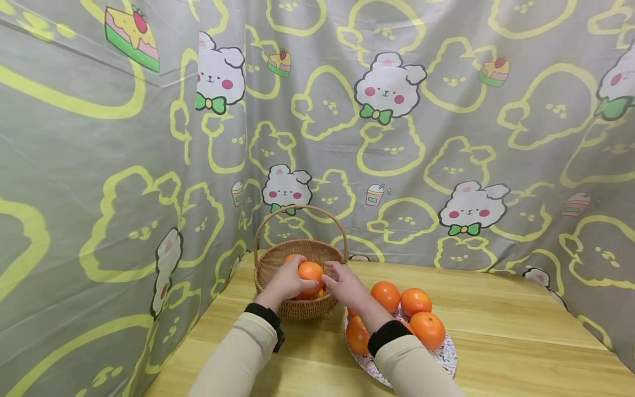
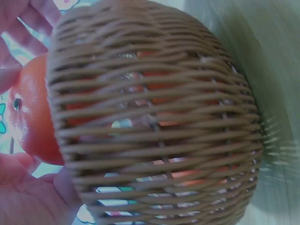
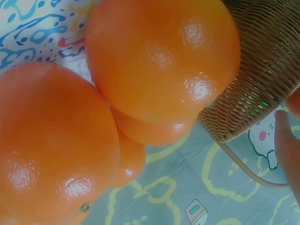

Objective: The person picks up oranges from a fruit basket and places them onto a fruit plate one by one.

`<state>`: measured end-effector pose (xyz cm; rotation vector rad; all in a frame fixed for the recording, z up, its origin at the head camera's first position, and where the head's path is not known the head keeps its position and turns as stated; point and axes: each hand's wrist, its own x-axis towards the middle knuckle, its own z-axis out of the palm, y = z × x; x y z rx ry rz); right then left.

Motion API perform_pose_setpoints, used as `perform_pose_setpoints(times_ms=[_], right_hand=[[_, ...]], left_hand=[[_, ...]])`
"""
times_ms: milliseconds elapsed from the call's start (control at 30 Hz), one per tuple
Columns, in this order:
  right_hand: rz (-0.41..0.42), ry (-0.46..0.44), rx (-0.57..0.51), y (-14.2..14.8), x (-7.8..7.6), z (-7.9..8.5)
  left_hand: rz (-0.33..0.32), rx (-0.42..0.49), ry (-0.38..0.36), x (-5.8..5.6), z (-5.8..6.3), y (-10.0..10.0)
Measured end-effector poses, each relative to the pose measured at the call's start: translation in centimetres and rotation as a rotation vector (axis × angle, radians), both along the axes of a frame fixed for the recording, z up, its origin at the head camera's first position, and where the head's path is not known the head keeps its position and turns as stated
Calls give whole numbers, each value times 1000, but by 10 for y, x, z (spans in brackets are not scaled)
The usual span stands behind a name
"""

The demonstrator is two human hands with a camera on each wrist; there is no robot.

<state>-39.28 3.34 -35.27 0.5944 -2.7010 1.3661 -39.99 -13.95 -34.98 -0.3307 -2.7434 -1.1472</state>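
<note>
The left hand (image 1: 285,282) grips an orange (image 1: 310,271) at the mouth of the basket (image 1: 303,311), lower centre of the frame; the right hand (image 1: 347,285) touches it, fingers loosely spread. Lower right, a plate (image 1: 448,359) of oranges (image 1: 428,330) sits on the surface (image 1: 526,325).

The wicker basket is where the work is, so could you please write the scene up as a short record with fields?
Left hand: holding an orange fruit from its left side
Right hand: at that fruit's right side
Basket: wicker, handle upright, more fruit inside
Plate: patterned, right of the basket, bearing several fruits
Surface: wooden table
Backdrop: gray curtain with cartoon rabbits
</note>
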Motion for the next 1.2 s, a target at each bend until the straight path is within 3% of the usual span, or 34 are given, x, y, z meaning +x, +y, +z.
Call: perform_pose_setpoints(times_ms=[167, 333, 500, 867, 1200], right_hand=[[18, -44, -77, 6, 3, 1], [5, -83, -140, 13, 7, 3], [-17, -71, -137, 22, 8, 5], [-58, -70, -167, 50, 15, 10], [-79, -65, -169, 84, 31, 13]], left_hand=[[-60, 1, 29, 6, 1, 12], [-70, 8, 42, 10, 4, 21], [-96, 26, 39, 15, 8, 27], [-152, -7, 124, 25, 13, 48], [-180, -14, 92, 33, 13, 77]])
